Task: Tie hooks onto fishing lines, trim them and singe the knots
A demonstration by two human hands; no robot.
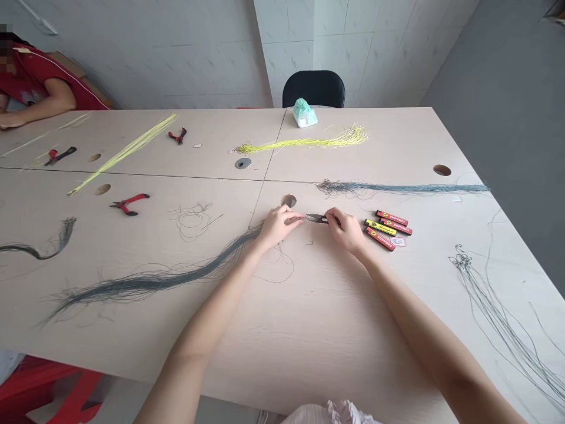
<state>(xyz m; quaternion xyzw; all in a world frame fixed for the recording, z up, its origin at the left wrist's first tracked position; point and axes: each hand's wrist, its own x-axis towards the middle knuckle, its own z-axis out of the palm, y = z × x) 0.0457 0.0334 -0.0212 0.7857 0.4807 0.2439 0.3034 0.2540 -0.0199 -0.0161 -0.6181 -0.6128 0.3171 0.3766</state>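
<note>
We take the dark pliers [315,218] as our landmark; they sit in our right hand [345,231], whose fingers are wrapped round the handles. The jaws point toward our left hand [278,228], just left of the pliers, its thumb and forefinger drawn narrow at the jaw tips. Whether they pinch a strand we cannot tell; it is too small to see.

Left of the pliers, a long dark bundle of strands [163,284] slants across the tabletop [291,347], its upper end reaching our left hand. Just beyond the pliers is a round hole [289,201]; farther beyond lies a yellow bundle [304,143].

Right of the pliers, near our right hand, we see four small lettered tubes [387,229], three red and one yellow, grouped together. Beyond those, a blue-grey bundle [410,188] stretches rightward. Well left of the pliers lie a loose tangle of strands [193,222] and red-handled pliers [132,204].
</note>
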